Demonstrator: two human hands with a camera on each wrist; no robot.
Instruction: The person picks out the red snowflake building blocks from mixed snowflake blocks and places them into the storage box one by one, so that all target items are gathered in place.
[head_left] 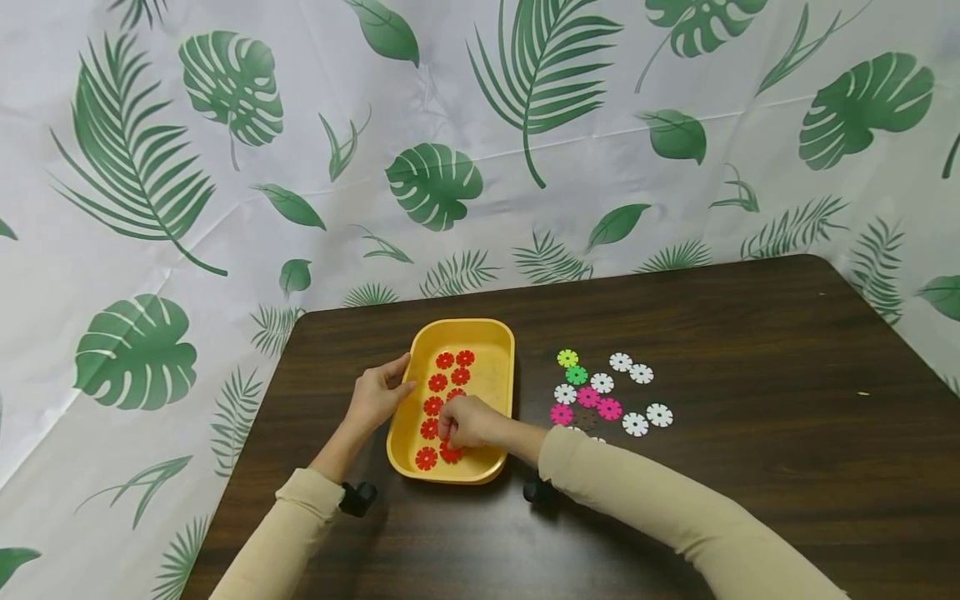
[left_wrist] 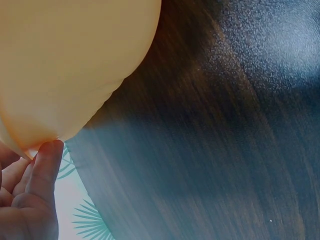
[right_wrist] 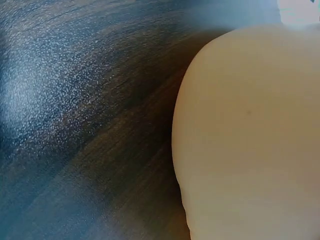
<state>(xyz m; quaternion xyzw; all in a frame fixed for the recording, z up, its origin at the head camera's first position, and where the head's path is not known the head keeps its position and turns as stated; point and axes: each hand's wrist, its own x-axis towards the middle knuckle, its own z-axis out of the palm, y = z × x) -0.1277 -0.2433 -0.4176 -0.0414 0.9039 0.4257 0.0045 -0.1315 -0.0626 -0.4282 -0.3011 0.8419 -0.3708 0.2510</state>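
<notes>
A yellow rectangular tray (head_left: 504,350) stands on the table, with red notched discs (head_left: 432,406) laid in two columns on its floor. My left hand (head_left: 377,392) grips the tray's left rim, thumb over the inner side and fingers outside; the left wrist view shows its fingers (left_wrist: 44,170) against the yellow wall. Reaching in over the near right side, my right hand (head_left: 472,423) has its fingers curled down and pinches a red disc (head_left: 451,452) near the bottom of the right-hand column. The knuckles hide part of that column. In the right wrist view, the tray's outer side (right_wrist: 250,140) hides the fingers.
To the tray's right lie loose notched discs: several white ones (head_left: 660,415), pink ones (head_left: 609,408), a green one (head_left: 577,375), a yellow-green one (head_left: 567,358) and a brown one (head_left: 585,418). The dark wooden table (head_left: 750,350) meets a leaf-print curtain (head_left: 315,233) behind.
</notes>
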